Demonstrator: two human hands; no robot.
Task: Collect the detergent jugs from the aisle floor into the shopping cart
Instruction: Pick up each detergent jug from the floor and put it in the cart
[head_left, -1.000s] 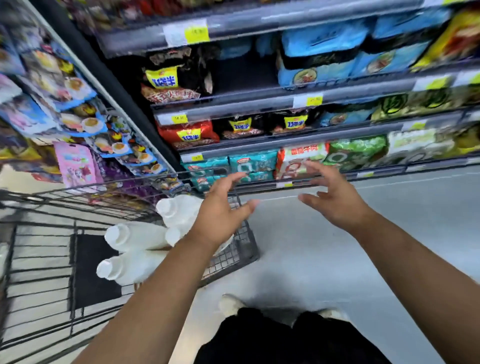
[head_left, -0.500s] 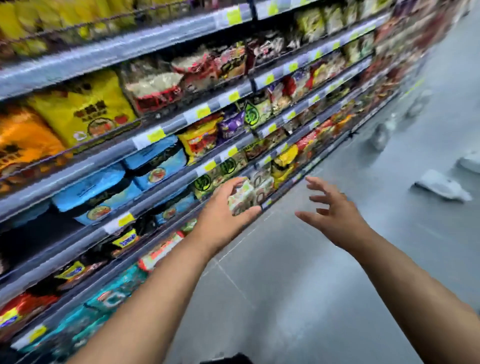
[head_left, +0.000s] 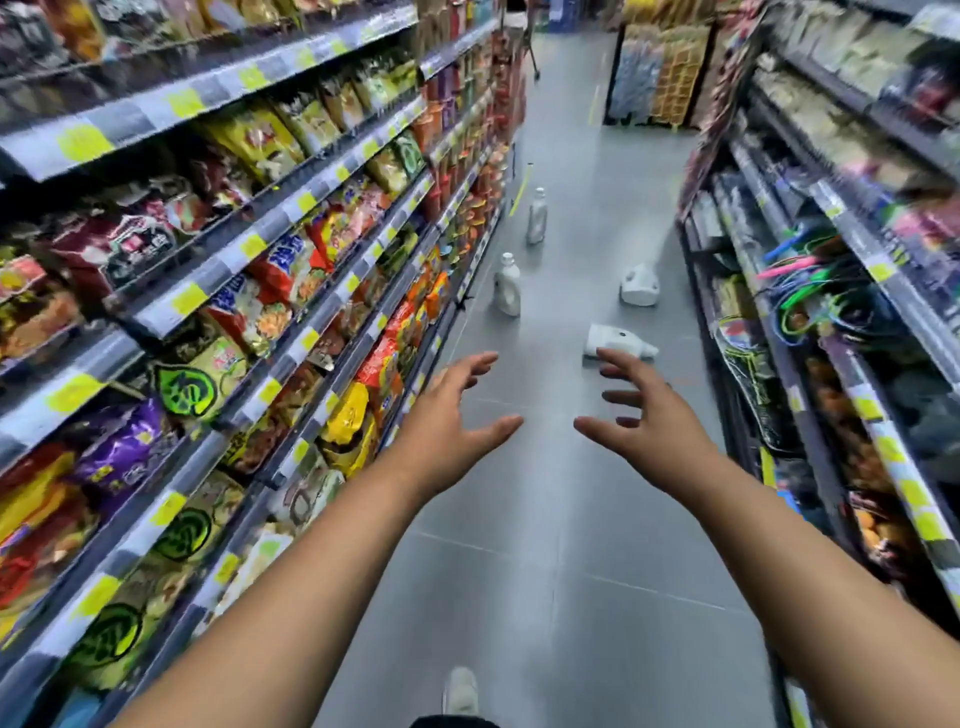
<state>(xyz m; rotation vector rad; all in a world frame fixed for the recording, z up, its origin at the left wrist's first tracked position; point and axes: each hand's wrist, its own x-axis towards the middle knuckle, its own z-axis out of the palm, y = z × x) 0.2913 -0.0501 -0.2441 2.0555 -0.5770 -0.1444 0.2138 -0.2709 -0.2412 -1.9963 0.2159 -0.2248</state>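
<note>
Several white detergent jugs are spread along the grey aisle floor ahead. The nearest jug (head_left: 615, 341) lies on its side, just beyond my right fingertips. Another fallen jug (head_left: 639, 285) lies farther back to the right. One jug (head_left: 507, 286) stands upright near the left shelving, and a second upright jug (head_left: 536, 217) stands behind it. My left hand (head_left: 451, 422) and my right hand (head_left: 639, 420) are stretched forward with fingers spread, holding nothing. The shopping cart is out of view.
Shelves (head_left: 270, 244) packed with snack and noodle packets line the left side. Darker shelves (head_left: 831, 291) with packaged goods and hanging cords line the right. A stacked display (head_left: 660, 73) stands at the aisle's far end. My shoe (head_left: 461, 691) shows at the bottom.
My view has swung from the cart with its white jugs, past the left shelving, to look straight down the aisle. Both empty hands stayed stretched out in front.
</note>
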